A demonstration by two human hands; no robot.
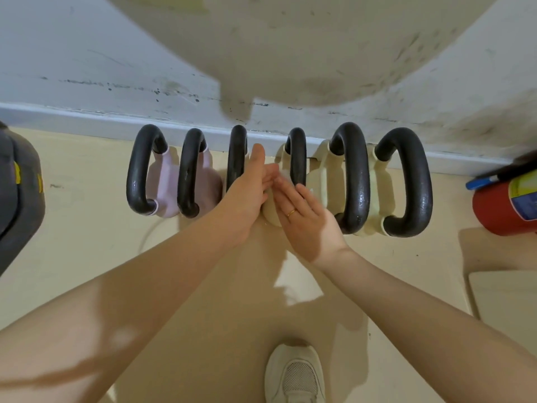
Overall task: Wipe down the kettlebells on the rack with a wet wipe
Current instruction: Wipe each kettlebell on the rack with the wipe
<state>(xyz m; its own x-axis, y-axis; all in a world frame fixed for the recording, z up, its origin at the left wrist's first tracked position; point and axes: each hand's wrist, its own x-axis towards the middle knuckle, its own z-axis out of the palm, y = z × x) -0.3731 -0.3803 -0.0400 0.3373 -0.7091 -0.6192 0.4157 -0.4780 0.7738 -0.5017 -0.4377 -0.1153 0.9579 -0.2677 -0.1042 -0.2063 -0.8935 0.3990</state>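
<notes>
Wet wipe hidden between hands; fire extinguisher [507, 207] cut by right edge.

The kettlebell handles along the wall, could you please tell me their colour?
Black, glossy handles, clearest in the head view.

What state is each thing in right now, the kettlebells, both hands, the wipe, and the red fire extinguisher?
Kettlebells: six in a row along the wall, handles up.
Left hand: fingers extended, between the third and fourth handles.
Right hand: flat, fingers extended, on the cream kettlebell.
Wet wipe: not clearly visible.
Fire extinguisher: lying at the right edge.
</notes>
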